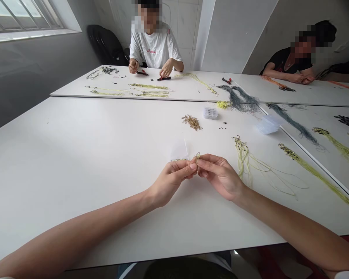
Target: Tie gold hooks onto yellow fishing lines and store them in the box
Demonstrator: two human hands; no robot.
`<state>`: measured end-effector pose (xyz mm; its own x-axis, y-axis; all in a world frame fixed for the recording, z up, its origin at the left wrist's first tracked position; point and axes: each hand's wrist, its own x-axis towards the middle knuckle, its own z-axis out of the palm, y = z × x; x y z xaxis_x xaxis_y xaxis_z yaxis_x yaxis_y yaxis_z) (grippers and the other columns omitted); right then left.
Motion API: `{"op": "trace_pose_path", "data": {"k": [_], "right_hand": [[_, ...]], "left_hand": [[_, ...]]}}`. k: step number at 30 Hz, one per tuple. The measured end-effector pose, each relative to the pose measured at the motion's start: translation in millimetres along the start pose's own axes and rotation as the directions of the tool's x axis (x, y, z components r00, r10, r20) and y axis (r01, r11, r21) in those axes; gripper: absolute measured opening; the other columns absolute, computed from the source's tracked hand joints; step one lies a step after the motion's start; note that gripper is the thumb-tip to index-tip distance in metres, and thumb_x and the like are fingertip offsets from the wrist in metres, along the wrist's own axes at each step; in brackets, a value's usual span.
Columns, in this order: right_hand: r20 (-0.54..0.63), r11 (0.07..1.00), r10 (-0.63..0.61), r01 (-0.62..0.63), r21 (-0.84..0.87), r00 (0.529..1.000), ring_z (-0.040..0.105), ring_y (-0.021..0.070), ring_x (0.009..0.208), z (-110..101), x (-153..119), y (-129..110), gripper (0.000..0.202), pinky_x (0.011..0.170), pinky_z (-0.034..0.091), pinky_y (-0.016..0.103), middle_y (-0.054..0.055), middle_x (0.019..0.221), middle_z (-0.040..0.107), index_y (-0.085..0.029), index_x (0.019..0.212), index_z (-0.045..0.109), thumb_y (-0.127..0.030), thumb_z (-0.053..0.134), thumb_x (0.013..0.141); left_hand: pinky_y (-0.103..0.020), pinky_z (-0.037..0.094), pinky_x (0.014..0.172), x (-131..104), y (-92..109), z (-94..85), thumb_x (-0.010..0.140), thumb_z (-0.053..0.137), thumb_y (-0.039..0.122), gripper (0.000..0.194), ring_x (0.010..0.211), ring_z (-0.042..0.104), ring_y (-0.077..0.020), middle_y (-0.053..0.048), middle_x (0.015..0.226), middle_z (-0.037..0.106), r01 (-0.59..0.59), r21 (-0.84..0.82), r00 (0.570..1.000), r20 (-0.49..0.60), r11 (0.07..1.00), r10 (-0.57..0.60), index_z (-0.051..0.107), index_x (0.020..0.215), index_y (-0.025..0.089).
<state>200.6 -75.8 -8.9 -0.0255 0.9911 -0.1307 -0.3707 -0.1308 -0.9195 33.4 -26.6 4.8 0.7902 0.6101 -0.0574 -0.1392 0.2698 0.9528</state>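
My left hand and my right hand meet over the white table, fingertips pinched together. Between them is a small looped yellow-green cord piece, its lower part hidden by the fingers. Just behind the left fingers lies a clear plastic bag with some yellowish strands at its near edge. Farther back sits a pile of small gold-coloured metal pieces. To the right of my right hand, a loose bundle of yellow-green cords with dark bits at its top end rests on the table.
A small clear box and a larger clear container stand behind. Grey cord bundles and a long yellow-green bundle lie to the right. Across the table, one person handles red-and-black pliers; another person sits at far right.
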Motion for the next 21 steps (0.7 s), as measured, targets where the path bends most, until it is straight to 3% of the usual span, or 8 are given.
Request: {"op": "trace_pose_path", "data": {"k": [7,15,21], "right_hand": [[0.011,0.999,-0.041,0.042,-0.031,0.999,0.052,0.0171,0.074,4.0,-1.7,-3.4,0.015,0.064,0.033,0.033,0.004,0.085,0.068,-0.026,0.091,0.077,-0.032,0.072,0.079],[-0.037,0.998,-0.047,0.045,-0.05,0.998,0.044,0.014,0.07,4.5,-3.8,2.1,0.013,0.064,0.034,0.032,0.003,0.089,0.067,-0.026,0.088,0.078,-0.03,0.075,0.076],[-0.08,0.999,-0.039,0.037,-0.027,0.996,0.039,0.0126,0.064,6.3,-4.0,5.5,0.009,0.065,0.036,0.032,0.002,0.078,0.063,-0.025,0.08,0.077,-0.03,0.076,0.073]], "left_hand": [[-0.03,0.035,0.081,-1.0,2.3,1.3,0.094,0.048,0.033,0.029,0.085,0.049,-0.016,-0.003,0.079,0.057,-0.067,0.059,0.997,-0.024,0.996,0.069,0.058,0.072,0.017],[-0.03,0.038,0.087,-4.7,2.1,4.7,0.094,0.049,0.031,0.029,0.087,0.054,-0.0152,-0.003,0.084,0.062,-0.099,0.083,0.993,-0.052,0.992,0.103,0.053,0.07,0.017],[-0.032,0.04,0.091,-8.4,-3.0,6.6,0.096,0.047,0.035,0.028,0.093,0.056,-0.0176,-0.007,0.098,0.066,-0.088,0.228,0.988,-0.106,0.97,0.114,0.064,0.083,0.016]]}}
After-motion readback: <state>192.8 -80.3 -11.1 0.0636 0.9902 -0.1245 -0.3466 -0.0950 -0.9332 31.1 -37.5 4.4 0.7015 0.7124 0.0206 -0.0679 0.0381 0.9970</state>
